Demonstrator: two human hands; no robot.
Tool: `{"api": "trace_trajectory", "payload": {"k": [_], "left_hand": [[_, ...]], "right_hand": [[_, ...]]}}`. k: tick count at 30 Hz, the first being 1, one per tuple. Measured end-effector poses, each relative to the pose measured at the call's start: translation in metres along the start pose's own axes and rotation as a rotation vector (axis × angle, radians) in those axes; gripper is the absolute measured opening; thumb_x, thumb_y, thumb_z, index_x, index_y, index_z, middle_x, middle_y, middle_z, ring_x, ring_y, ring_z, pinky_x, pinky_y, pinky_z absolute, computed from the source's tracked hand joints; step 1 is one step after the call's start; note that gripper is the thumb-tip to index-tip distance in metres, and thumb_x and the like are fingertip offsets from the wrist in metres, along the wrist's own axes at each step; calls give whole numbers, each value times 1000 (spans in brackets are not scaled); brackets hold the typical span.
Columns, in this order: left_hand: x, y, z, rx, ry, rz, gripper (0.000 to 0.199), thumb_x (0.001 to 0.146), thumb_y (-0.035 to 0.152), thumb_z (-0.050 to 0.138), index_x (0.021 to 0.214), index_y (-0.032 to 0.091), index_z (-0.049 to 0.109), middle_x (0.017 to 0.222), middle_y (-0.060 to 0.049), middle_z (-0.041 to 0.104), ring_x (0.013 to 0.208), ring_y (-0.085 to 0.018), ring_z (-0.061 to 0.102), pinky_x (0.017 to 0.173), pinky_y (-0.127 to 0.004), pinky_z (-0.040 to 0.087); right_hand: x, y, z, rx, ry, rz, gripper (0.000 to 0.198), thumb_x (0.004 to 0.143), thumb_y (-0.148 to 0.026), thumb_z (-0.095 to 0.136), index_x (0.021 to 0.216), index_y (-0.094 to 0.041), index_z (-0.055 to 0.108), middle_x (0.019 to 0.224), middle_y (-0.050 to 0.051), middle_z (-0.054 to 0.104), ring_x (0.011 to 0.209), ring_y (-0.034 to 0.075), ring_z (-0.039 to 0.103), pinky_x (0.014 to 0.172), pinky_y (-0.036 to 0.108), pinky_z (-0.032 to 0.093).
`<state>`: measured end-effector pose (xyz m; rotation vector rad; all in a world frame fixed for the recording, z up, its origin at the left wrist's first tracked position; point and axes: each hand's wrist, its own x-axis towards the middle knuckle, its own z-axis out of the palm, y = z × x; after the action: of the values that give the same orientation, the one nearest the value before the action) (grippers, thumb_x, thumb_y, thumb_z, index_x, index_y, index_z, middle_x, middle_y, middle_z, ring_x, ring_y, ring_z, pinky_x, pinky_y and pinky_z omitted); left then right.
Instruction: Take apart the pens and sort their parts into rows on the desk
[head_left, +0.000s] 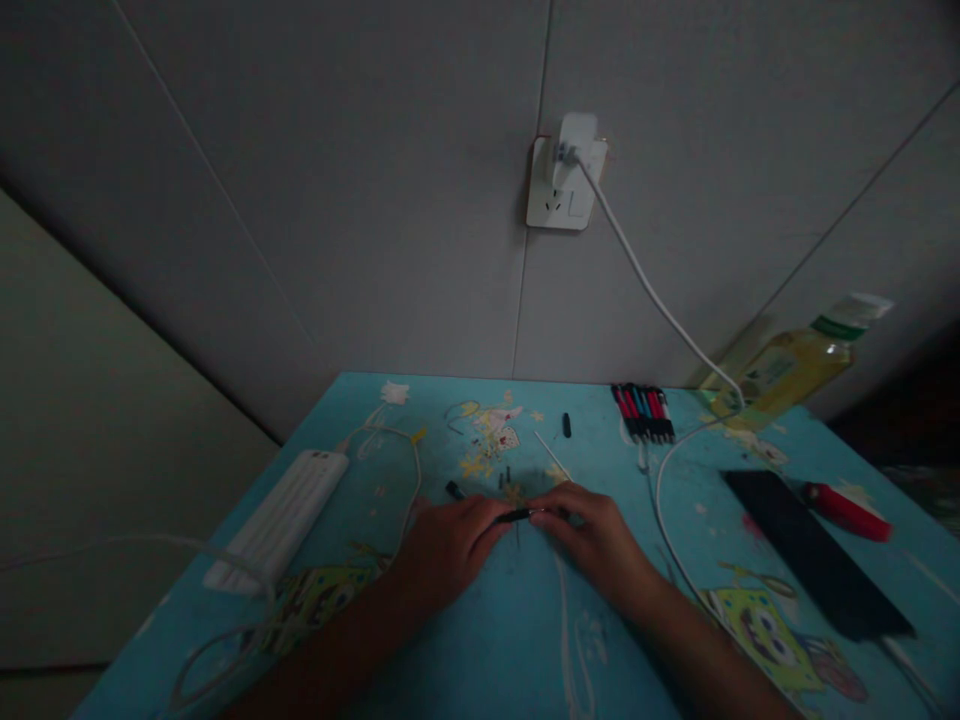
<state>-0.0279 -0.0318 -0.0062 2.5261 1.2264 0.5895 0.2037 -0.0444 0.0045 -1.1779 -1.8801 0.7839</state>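
A slim black pen [514,516] lies level between my hands over the middle of the table. My left hand [454,540] is closed around its left part. At its right end, the fingertips of my right hand [581,520] pinch it. A dark tip [454,490] shows beyond my left fingers; whether it belongs to the same pen I cannot tell. Just past my hands lie small dark pieces [504,478] and a thin white stick [547,447], partly hidden by the right hand. Farther back rests a short black cap-like piece [566,425].
Several red, blue and black pens [643,413] lie in a row at the back. A white power strip [281,520] sits left. On the right are a dark flat slab [814,550], a red-handled object [847,512], a yellow-liquid bottle [795,365] and a white cable [660,480].
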Motion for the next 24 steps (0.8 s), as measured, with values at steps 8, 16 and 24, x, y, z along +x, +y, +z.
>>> {"api": "trace_trajectory", "payload": {"k": [8,16,24], "left_hand": [[0,0,1,41,57,40,22,100,32,46,113,25,63,93,-2,73,82,-18,69,74,-30,45],[-2,1,-2,-4,59,40,26,101,32,43,106,22,66,85,-3,73,75,-17,69,74,-30,47],[-2,-1,2,68,77,48,24,101,37,45,110,24,63,88,-1,71,76,-19,68,70,-33,44]], "right_hand": [[0,-3,5,86,-14,47,19,97,-31,57,103,-25,73,96,4,75,90,19,69,83,34,54],[-1,0,3,48,-12,-62,18,95,-29,59,106,-27,73,98,5,73,92,20,67,83,35,55],[-1,-5,2,32,14,23,17,93,-34,62,103,-26,73,94,3,73,86,19,68,80,31,53]]}}
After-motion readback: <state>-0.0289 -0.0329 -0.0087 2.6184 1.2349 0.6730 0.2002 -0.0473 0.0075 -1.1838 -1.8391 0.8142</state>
